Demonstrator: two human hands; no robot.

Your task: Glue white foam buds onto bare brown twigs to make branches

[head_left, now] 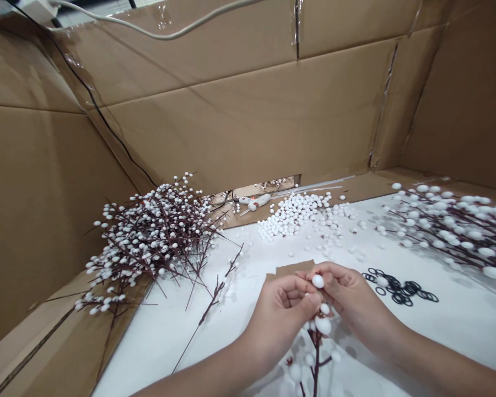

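Near the lower middle, a dark brown branch (316, 364) with white berries rises between my hands. My left hand (279, 314) is closed, thumb and fingers pinched at the branch's top. My right hand (347, 298) pinches a white berry (318, 281) right beside the left fingertips. Larger white berries (323, 325) sit just below the fingers. The exact contact between the left fingertips and the twig is partly hidden. A piece of brown cardboard (294, 268) lies behind the hands.
Berry branches (157, 226) are heaped at left, with more (450, 220) at right. A single branch (217, 289) lies left of my hands. Loose white berries (293, 215), a glue gun (258, 202) and black rings (400, 289) lie beyond. Cardboard walls (248, 121) surround the white surface.
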